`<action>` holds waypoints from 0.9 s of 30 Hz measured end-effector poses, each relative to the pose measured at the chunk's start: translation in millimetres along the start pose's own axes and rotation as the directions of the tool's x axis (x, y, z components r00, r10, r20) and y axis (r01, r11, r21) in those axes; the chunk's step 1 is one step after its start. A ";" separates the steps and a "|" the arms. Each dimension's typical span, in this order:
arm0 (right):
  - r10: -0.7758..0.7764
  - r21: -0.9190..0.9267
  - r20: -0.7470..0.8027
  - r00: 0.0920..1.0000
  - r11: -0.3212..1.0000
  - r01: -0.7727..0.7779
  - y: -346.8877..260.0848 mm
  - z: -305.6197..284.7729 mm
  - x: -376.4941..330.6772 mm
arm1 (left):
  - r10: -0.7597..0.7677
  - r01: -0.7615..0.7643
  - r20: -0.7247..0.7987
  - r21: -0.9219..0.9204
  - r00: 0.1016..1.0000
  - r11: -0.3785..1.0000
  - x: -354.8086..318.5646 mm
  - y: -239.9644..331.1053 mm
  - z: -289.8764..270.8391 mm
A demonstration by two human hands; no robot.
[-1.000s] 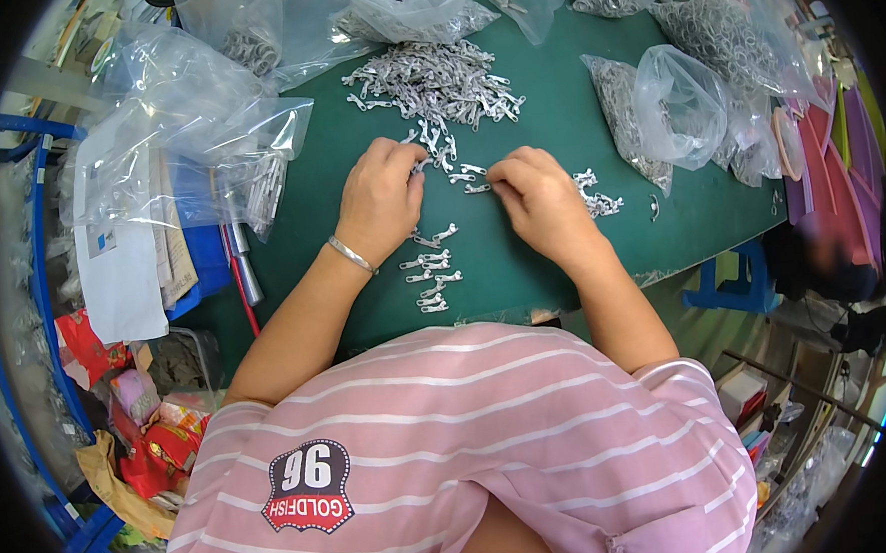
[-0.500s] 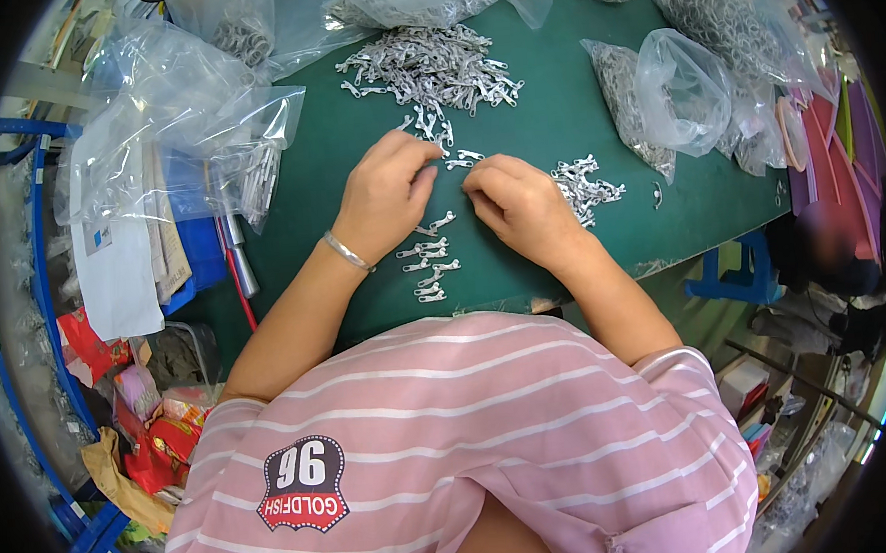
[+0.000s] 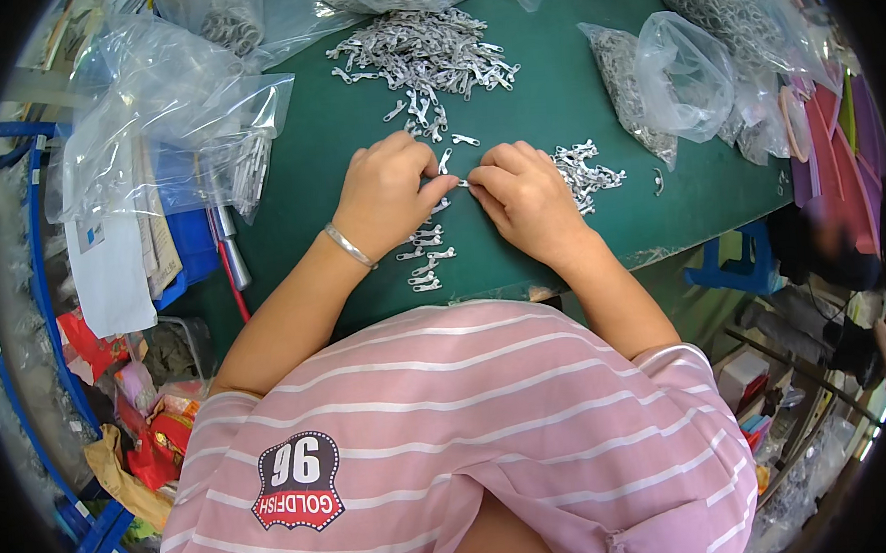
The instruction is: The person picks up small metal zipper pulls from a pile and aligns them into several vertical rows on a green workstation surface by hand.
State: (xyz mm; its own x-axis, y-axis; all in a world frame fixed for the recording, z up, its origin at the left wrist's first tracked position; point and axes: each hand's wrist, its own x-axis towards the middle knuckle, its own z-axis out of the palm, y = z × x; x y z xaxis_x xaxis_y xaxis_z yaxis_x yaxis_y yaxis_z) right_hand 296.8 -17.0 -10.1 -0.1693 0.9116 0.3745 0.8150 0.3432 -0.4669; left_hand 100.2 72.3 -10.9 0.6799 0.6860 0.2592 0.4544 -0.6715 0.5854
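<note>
Pinching a small metal piece (image 3: 461,182) between both hands over the green counter (image 3: 554,100).

The left hand (image 3: 386,191) and right hand (image 3: 524,197) meet fingertip to fingertip, fingers closed on that tiny silver part at the middle of the counter. Just below the hands lies a short row of finished pieces (image 3: 424,260); a small heap (image 3: 586,169) sits touching the right hand's far side. A big loose pile (image 3: 426,52) spreads beyond, with clear plastic bags (image 3: 683,74) to the right.

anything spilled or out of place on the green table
One small metal piece lies alone right of the small heap, apart from both hands. Otherwise the loose metal pieces sit in heaps.
</note>
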 end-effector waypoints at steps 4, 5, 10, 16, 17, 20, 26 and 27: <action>-0.008 0.072 0.033 0.999 0.997 0.005 -0.6 -6.0 1.4 | 0.083 -0.083 0.003 -0.087 0.997 0.993 2.2 -3.6 -8.0; -0.005 0.054 0.013 1.000 0.999 0.004 2.8 -8.3 3.8 | 0.155 -0.155 0.001 -0.018 0.988 0.988 5.0 -5.5 -7.1; -0.004 0.019 -0.108 0.994 1.000 0.006 13.6 0.5 27.0 | 0.221 -0.221 0.008 0.114 0.975 0.969 9.6 0.2 -3.3; -0.080 0.042 0.028 0.996 0.996 0.079 29.9 4.3 36.0 | 0.147 -0.151 0.038 0.125 0.988 0.981 -1.4 4.3 -7.1; -0.097 0.077 0.029 0.995 0.993 0.095 32.8 0.8 33.7 | 0.132 -0.134 0.031 0.101 0.991 0.986 -5.0 3.9 -9.5; 0.048 0.046 -0.100 0.994 0.998 -0.044 35.3 -10.5 30.4 | 0.086 -0.086 0.001 0.042 0.996 0.995 -10.3 2.5 -13.2; 0.014 0.039 -0.002 1.000 0.999 -0.014 14.5 3.3 24.1 | 0.073 -0.073 -0.008 0.031 0.997 0.997 -9.8 2.2 -8.5; -0.022 0.071 0.011 1.000 0.997 0.021 14.8 4.7 25.0 | 0.076 -0.076 -0.003 0.022 0.997 0.997 -10.5 1.5 -8.4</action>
State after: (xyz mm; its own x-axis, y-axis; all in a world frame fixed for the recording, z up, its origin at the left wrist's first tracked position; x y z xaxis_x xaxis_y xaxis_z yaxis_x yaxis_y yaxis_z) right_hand 302.0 11.9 -11.5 -0.1932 0.9063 0.3760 0.7701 0.3775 -0.5142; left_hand 89.0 66.5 -6.3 0.7105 0.6341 0.3052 0.4142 -0.7274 0.5471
